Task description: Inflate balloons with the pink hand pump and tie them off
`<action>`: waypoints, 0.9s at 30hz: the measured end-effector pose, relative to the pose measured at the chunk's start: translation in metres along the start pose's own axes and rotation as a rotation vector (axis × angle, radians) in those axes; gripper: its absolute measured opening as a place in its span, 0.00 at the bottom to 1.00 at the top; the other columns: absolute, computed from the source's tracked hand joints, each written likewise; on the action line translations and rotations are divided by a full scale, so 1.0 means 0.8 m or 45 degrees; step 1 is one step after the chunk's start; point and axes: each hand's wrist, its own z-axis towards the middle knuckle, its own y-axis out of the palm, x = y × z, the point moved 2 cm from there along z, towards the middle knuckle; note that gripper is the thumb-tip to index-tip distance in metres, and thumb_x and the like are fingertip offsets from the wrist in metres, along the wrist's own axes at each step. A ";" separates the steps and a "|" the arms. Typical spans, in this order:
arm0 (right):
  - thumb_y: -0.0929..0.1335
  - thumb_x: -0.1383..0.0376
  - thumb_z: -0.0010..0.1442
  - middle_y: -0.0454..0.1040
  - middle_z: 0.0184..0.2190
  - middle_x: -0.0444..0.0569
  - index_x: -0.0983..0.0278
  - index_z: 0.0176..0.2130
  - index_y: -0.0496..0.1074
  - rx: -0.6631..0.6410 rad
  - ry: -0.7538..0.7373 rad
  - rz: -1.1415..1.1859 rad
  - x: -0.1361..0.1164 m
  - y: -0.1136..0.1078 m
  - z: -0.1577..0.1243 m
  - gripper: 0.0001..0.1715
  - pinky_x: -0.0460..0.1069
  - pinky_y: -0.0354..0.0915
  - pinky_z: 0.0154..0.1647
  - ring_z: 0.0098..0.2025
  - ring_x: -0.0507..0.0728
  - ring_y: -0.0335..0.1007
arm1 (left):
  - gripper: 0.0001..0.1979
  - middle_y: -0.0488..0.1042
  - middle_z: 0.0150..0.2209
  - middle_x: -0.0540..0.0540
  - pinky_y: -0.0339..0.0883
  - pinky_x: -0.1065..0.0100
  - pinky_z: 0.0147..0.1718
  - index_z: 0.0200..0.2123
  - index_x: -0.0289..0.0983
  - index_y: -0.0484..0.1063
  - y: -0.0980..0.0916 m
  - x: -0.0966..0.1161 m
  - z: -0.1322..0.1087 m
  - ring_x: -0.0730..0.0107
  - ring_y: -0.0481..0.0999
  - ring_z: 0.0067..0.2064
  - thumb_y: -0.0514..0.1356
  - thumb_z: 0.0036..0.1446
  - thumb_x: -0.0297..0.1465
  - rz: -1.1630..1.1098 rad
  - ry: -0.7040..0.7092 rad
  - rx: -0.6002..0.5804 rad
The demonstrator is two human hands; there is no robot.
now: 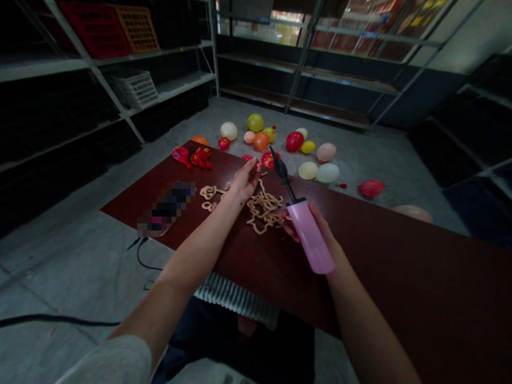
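Observation:
A pink balloon hand pump with a black handle and tapered nozzle is held at a tilt in my right hand, its nozzle pointing up and away. My left hand reaches over the table with its fingertips drawn together; what they pinch, if anything, is too small to make out. Just beyond those fingertips is a red printed balloon. Under and between my hands lies a tangle of long, thin, uninflated tan balloons. More tan loops sit left of my left wrist.
Red deflated balloons lie at the far left of the dark brown table. A blurred-out device rests near the left edge, with a cable beside it. Several inflated balloons are on the floor beyond, before metal shelves.

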 end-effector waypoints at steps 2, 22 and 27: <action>0.62 0.31 0.56 0.79 0.34 0.52 0.62 0.41 0.76 -0.005 -0.030 0.050 -0.002 0.002 0.001 0.41 0.44 0.62 0.18 0.26 0.52 0.67 | 0.09 0.76 0.29 0.47 0.71 0.83 0.29 0.35 0.30 0.73 -0.007 -0.009 -0.003 0.80 0.77 0.29 0.56 0.68 0.17 -0.031 -0.113 0.034; 0.66 0.33 0.58 0.75 0.26 0.48 0.65 0.44 0.78 -0.064 -0.024 0.383 0.012 0.002 0.007 0.40 0.42 0.66 0.20 0.24 0.50 0.68 | 0.12 0.73 0.27 0.46 0.75 0.79 0.25 0.39 0.29 0.74 -0.012 -0.037 -0.050 0.76 0.76 0.25 0.52 0.73 0.23 -0.104 -0.684 -0.010; 0.65 0.34 0.60 0.75 0.26 0.48 0.66 0.45 0.77 -0.049 -0.015 0.402 0.011 0.005 0.003 0.40 0.43 0.65 0.21 0.24 0.50 0.67 | 0.16 0.78 0.32 0.42 0.75 0.80 0.26 0.52 0.29 0.75 -0.009 -0.034 -0.053 0.74 0.80 0.29 0.49 0.73 0.21 -0.085 -0.670 -0.050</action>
